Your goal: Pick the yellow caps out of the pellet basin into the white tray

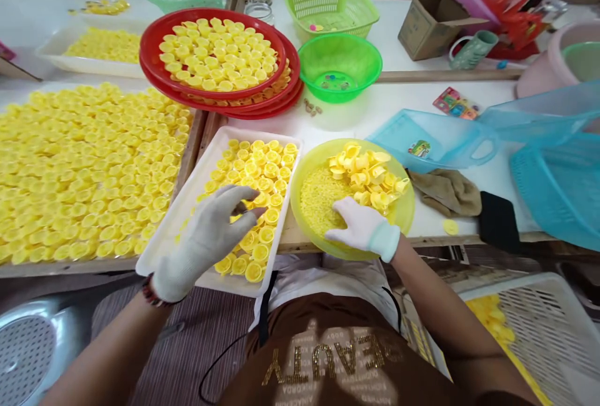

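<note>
My left hand [206, 237], in a white knit glove, hovers over a white rectangular tray [187, 200] of yellow plastic caps [255, 172]; its fingertips are pinched together, and what they hold is too small to name. My right hand [363, 228], also gloved, rests inside a yellow-green round dish [403, 212] on the table's front edge, fingers curled down on the dish's bottom next to a heap of yellow caps [365, 175]. Whether it grips a cap is hidden.
A large board of yellow caps [84, 168] lies to the left. Stacked red trays of caps [215, 56], a green bowl [340, 65], green baskets [330, 9], blue baskets [557, 175], a cloth [445, 190] and a cardboard box [434, 15] crowd the table. A white crate [539, 331] sits low right.
</note>
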`<state>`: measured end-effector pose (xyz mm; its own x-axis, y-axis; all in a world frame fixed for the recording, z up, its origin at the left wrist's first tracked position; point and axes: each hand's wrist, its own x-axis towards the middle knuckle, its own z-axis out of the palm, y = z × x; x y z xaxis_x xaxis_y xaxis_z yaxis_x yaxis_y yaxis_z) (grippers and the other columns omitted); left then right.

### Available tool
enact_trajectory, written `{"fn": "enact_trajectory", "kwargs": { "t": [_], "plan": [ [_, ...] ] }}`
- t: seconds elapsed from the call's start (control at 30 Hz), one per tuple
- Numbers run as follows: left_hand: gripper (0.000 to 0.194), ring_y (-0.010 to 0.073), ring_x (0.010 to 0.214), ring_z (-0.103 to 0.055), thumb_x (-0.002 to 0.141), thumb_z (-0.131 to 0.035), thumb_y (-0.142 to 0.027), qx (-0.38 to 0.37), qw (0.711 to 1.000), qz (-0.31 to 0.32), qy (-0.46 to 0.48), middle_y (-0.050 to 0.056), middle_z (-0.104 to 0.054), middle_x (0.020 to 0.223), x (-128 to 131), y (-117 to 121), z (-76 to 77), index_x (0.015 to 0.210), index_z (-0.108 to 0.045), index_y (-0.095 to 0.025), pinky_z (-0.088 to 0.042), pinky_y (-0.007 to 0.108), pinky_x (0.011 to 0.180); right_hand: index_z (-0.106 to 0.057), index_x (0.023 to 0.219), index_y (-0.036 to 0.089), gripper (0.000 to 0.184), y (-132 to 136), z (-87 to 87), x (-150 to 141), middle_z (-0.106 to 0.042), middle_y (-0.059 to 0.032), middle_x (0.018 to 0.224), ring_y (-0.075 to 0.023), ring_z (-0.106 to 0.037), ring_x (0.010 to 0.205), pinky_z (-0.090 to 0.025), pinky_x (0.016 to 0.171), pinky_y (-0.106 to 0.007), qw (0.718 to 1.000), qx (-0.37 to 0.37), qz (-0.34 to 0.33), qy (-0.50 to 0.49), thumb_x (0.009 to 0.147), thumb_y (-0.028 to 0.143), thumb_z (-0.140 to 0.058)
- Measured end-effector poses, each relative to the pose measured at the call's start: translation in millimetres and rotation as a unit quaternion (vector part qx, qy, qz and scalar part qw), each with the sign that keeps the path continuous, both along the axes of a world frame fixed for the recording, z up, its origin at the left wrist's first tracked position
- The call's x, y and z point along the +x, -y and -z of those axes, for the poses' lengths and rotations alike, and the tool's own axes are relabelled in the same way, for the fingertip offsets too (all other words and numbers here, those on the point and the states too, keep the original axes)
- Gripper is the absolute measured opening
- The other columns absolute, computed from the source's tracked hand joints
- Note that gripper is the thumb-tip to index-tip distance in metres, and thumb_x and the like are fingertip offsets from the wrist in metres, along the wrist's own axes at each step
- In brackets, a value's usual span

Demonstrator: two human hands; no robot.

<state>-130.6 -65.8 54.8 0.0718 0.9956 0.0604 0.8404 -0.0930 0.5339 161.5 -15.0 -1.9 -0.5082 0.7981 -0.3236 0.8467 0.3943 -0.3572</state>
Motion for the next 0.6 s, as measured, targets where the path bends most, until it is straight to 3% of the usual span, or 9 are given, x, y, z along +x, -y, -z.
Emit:
{"fn": "enact_trajectory", "kwargs": {
  "t": [0.1, 0.23, 0.33, 0.47, 0.53, 0.6],
  "plan": [
    [0.018, 0.0215, 0.094, -0.064, 0.091, -0.060, -0.029, 0.029, 0.993, 0.111, -0.012, 0.008, -0.069, 0.102, 51.5, -43.5, 5.2, 0.104, -0.066, -0.017, -0.051, 0.035, 0.084, -0.062, 0.106, 0.018, 0.039, -1.9, 0.0, 0.8, -0.064, -0.0102, 0.105, -0.0249, -0.063, 0.089, -0.044, 0.078, -0.034, 0.998, -0.030, -0.047, -0.003, 0.087, 0.051, -0.062],
    [0.018, 0.0238, 0.096, -0.065, 0.090, -0.056, -0.020, 0.031, 0.985, 0.146, -0.090, 0.010, -0.067, 0.106, 113.9, -104.0, 27.1, 0.103, -0.068, -0.016, -0.051, 0.035, 0.083, -0.065, 0.104, 0.017, 0.022, -5.5, 5.3, 5.8, -0.066, -0.0089, 0.102, -0.0231, -0.062, 0.090, -0.042, 0.078, -0.032, 0.997, -0.035, -0.069, -0.016, 0.088, 0.032, -0.058],
    [0.019, 0.0262, 0.096, -0.065, 0.089, -0.054, -0.018, 0.011, 0.971, 0.171, -0.168, 0.013, -0.067, 0.105, 141.1, -133.8, 40.2, 0.100, -0.069, -0.014, -0.050, 0.036, 0.081, -0.067, 0.104, 0.016, 0.021, -9.7, 8.9, 8.3, -0.067, -0.0096, 0.103, -0.0229, -0.061, 0.094, -0.041, 0.081, -0.032, 0.996, -0.039, -0.070, -0.046, 0.086, 0.026, -0.061],
    [0.023, 0.0261, 0.094, -0.066, 0.092, -0.047, -0.020, 0.015, 0.970, 0.175, -0.166, 0.014, -0.069, 0.100, 140.7, -139.5, 41.3, 0.089, -0.069, -0.013, -0.050, 0.037, 0.082, -0.068, 0.094, 0.015, 0.012, -10.7, 12.9, 14.4, -0.069, -0.0080, 0.096, -0.0209, -0.061, 0.089, -0.043, 0.082, -0.032, 0.991, -0.042, -0.050, -0.115, 0.087, 0.024, -0.062],
    [0.023, 0.0230, 0.087, -0.067, 0.092, -0.048, -0.023, -0.002, 0.985, 0.146, -0.086, 0.011, -0.071, 0.091, 128.4, -131.5, 37.1, 0.085, -0.068, -0.015, -0.051, 0.034, 0.077, -0.068, 0.090, 0.016, 0.009, -8.2, 13.4, 19.3, -0.070, -0.0072, 0.094, -0.0199, -0.061, 0.089, -0.044, 0.084, -0.032, 0.986, -0.034, -0.032, -0.162, 0.089, 0.019, -0.060],
    [0.019, 0.0185, 0.074, -0.068, 0.089, -0.050, -0.024, -0.078, 0.990, 0.110, 0.037, 0.006, -0.070, 0.075, 114.8, -120.5, 33.0, 0.083, -0.067, -0.016, -0.052, 0.029, 0.068, -0.067, 0.091, 0.016, 0.010, -5.1, 11.4, 24.1, -0.070, -0.0068, 0.095, -0.0196, -0.062, 0.091, -0.045, 0.087, -0.033, 0.978, -0.010, -0.010, -0.209, 0.090, 0.014, -0.057]
  ]
}}
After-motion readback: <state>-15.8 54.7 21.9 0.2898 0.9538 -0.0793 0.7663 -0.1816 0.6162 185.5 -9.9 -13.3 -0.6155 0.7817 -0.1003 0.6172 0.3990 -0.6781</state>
